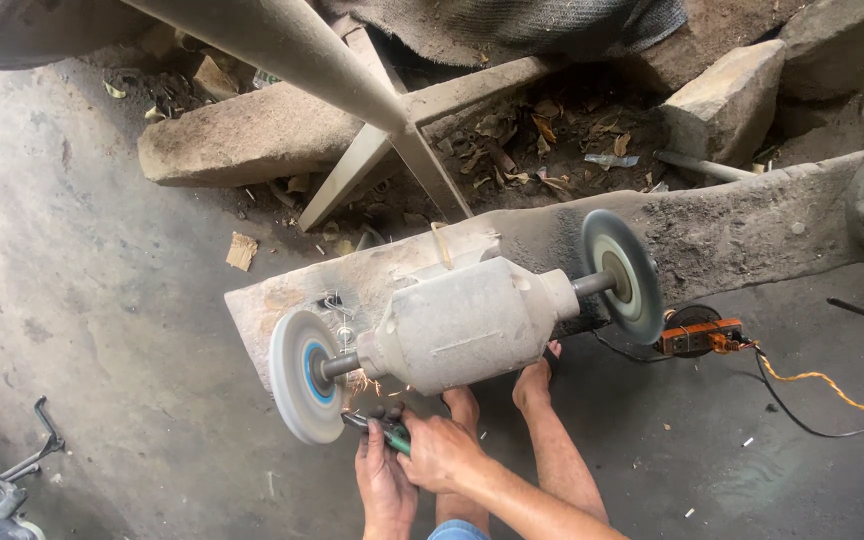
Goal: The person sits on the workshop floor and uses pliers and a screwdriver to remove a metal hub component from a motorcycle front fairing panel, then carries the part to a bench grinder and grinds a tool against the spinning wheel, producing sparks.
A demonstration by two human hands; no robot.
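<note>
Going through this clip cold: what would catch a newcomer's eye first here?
The dusty grey bench grinder at centre, mounted on a worn plank, with a wheel at each end. Below its left wheel, the left hand and right hand press a small dark tool toward it, throwing a few sparks. Bare feet rest underneath.

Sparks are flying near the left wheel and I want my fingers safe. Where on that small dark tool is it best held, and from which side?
Probably by its green-handled end, from below, on the person's side. Its dark tip points toward the left wheel where sparks fly; both hands, left and right, grip away from it.
</note>
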